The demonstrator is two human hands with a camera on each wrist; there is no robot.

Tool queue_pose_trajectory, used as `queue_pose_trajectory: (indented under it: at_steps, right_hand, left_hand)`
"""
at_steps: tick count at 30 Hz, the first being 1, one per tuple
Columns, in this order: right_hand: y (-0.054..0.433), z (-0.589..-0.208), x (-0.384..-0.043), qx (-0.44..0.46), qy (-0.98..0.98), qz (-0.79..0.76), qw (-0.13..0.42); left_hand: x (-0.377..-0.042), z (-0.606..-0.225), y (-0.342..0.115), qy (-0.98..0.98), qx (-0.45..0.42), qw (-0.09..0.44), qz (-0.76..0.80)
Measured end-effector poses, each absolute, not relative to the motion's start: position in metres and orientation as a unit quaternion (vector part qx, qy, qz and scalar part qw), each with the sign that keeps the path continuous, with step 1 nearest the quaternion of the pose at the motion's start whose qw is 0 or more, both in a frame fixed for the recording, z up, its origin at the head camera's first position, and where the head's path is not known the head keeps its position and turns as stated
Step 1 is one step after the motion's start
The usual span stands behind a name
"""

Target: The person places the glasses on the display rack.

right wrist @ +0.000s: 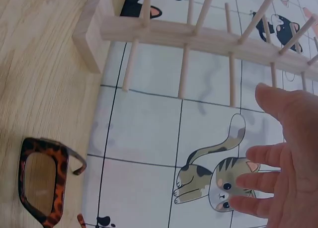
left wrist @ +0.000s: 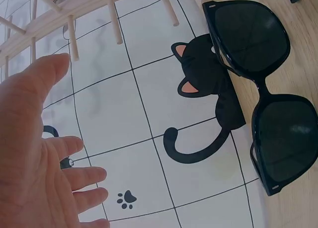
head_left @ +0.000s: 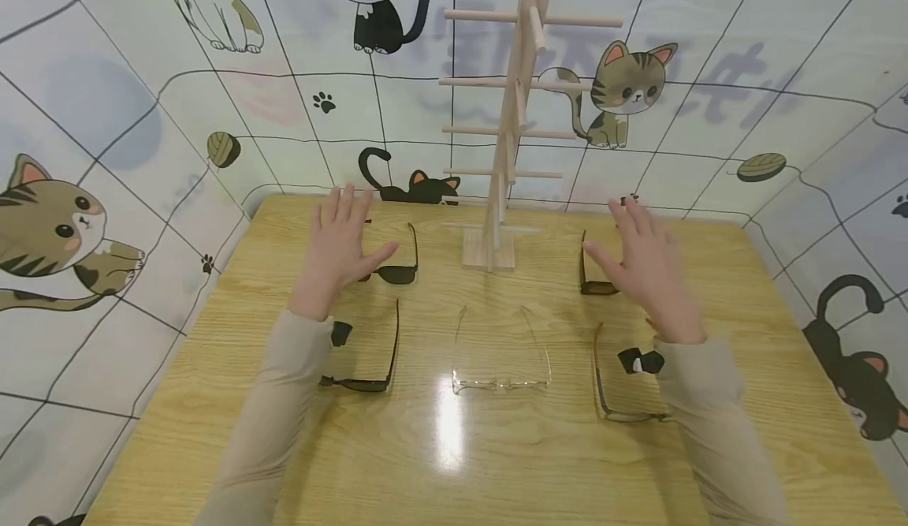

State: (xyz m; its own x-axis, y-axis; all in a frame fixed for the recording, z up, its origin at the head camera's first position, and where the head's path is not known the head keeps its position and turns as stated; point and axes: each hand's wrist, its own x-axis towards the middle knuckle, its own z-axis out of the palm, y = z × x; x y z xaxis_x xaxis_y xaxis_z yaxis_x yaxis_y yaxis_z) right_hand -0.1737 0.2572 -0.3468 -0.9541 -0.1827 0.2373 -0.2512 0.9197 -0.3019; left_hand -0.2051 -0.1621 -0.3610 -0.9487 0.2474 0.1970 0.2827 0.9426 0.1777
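Note:
My left hand is held out with fingers spread over a pair of black sunglasses, hiding part of them. The left wrist view shows these sunglasses whole at the front, dark lenses and black frame. On the other side, my right hand is spread above tortoiseshell glasses, and neither hand holds anything. In the right wrist view the tortoiseshell glasses lie at the lower left, partly cut off. Between the hands stands a wooden peg rack with bare pegs on both sides.
Nearer me lie dark-framed glasses at left, clear thin-framed glasses in the middle and thin dark-framed glasses at right. My sleeves overlap the outer two. A cat-printed cloth rises behind the wooden table.

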Motion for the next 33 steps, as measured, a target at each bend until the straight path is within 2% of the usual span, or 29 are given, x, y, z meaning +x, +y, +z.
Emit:
queue_pose_trajectory:
  at_steps: [7,14,21,28,33]
  right_hand:
    - [0.242,-0.347,-0.167,0.136,-0.953,0.224,0.151]
    - [0.223,-0.35,-0.159,0.164,-0.93,0.277,0.176]
    - [0.201,-0.356,-0.153,0.212,-0.903,0.29,0.236]
    - [0.178,-0.363,-0.145,0.25,-0.884,0.317,0.238]
    - [0.161,-0.369,-0.14,0.259,-0.884,0.331,0.207]
  left_hand:
    - [-0.196,-0.357,-0.173,-0.981,-0.132,0.083,-0.117]
    - [-0.188,-0.363,-0.188,-0.971,-0.148,0.121,-0.142]
    - [-0.174,-0.366,-0.203,-0.963,-0.159,0.136,-0.171]
    - [-0.157,-0.371,-0.218,-0.96,-0.155,0.131,-0.195]
    - [-0.144,-0.374,-0.229,-0.963,-0.135,0.103,-0.209]
